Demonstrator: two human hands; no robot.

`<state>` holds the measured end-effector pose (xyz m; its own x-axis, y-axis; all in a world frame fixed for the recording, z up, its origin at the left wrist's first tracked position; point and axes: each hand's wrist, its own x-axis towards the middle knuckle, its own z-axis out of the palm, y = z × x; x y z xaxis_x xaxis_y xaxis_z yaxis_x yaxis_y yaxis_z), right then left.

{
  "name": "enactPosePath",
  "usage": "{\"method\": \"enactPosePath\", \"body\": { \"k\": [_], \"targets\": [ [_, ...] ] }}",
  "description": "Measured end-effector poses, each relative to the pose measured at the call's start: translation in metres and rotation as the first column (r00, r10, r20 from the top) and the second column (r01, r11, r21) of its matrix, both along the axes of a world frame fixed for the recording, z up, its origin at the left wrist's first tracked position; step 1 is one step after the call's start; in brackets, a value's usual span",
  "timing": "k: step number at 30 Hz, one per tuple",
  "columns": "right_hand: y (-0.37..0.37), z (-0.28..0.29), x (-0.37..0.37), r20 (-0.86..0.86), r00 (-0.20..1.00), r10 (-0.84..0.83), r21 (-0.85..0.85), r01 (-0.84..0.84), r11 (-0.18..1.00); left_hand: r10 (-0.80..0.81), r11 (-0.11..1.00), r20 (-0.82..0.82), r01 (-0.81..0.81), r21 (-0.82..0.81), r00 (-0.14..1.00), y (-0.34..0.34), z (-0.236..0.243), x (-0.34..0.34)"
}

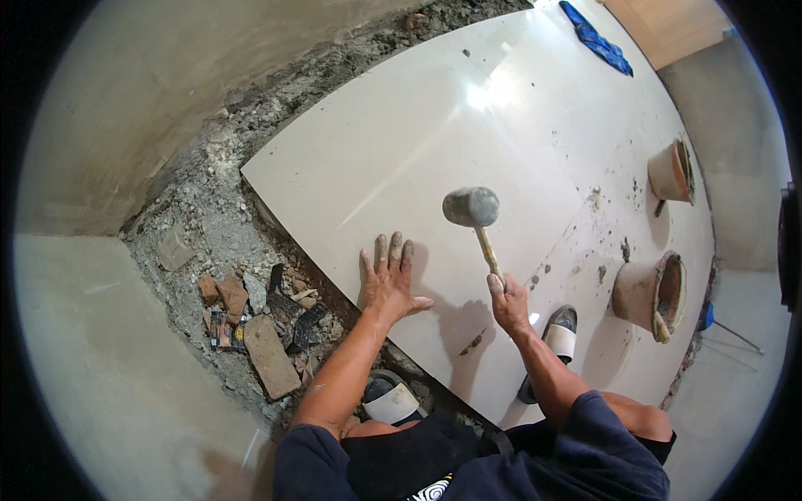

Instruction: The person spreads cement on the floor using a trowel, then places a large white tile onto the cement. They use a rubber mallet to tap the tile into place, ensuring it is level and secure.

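Observation:
My left hand [390, 282] lies spread on a large glossy off-white floor tile [359, 167], close to the tile's left edge. Its fingers point away from me and carry grey dust. In my right hand [510, 304] is a rubber mallet [473, 207], gripped near the lower end of its light handle. The dark grey head is up and ahead of my grip, over the tile, and the mallet appears raised off the surface. Shadows of my hand and arm fall on the tile below.
Rough rubble [209, 179] borders the tiles along the left wall, with a brick [271, 357] and broken pieces on it. Two mortar-stained buckets, a farther one [668, 173] and a nearer one [639, 294], stand at right. A blue plastic bag [595, 37] lies at the far end.

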<state>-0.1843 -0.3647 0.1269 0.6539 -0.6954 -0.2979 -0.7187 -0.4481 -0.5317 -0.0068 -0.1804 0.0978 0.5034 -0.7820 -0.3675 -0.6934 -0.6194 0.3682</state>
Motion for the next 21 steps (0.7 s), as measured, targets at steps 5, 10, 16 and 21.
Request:
{"method": "enactPosePath", "body": {
  "k": [5, 10, 16, 21],
  "targets": [
    [-0.004, 0.006, 0.006, -0.106, 0.994, -0.036, 0.114, 0.048, 0.992, -0.011, 0.997, 0.002, 0.011, 0.073, 1.0, -0.005, 0.005, 0.002],
    [-0.012, 0.013, 0.022, 0.011, 0.999, -0.049, 0.086, 0.048, 0.995, -0.008, 0.997, -0.016, 0.01, 0.076, 1.0, -0.006, 0.009, 0.002],
    [-0.04, 0.011, 0.045, -0.114, 0.993, 0.036, 0.024, -0.034, 0.999, -0.041, 0.985, 0.003, 0.04, 0.169, 0.999, -0.019, 0.013, 0.004],
    [-0.101, 0.025, 0.01, -0.333, 0.941, 0.064, -0.144, -0.118, 0.983, -0.041, 0.969, 0.008, 0.038, 0.245, 0.999, -0.029, 0.012, 0.001]
  ]
}}
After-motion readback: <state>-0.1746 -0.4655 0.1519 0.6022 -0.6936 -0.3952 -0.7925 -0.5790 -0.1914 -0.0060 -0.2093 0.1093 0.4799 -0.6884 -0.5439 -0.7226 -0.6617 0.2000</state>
